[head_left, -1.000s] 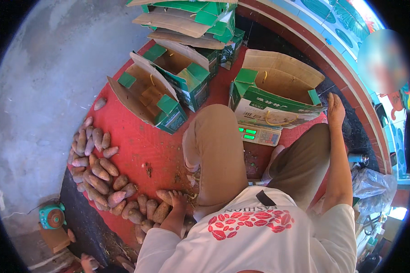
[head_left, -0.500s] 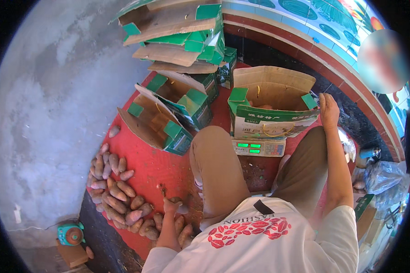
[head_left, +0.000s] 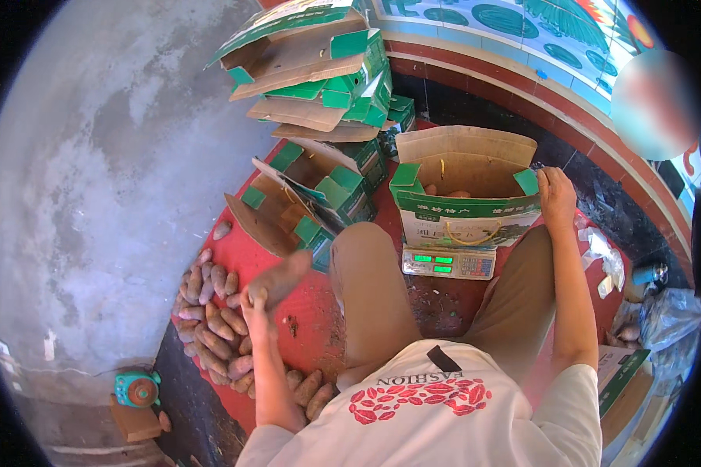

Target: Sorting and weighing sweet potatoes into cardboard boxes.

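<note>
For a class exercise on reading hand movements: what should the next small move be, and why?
Probably, the left hand should carry its reddish-brown root to the open carton near the right hand and lower it in. The root is gripped above the red mat, the carton's top is open, and similar roots lie inside.

The single head camera looks downward from above the person's shirt (head_left: pixel 514 405), which is nearest; farther out, its wide round view includes the left hand (head_left: pixel 255 303) and the right hand (head_left: pixel 558 198).
</note>
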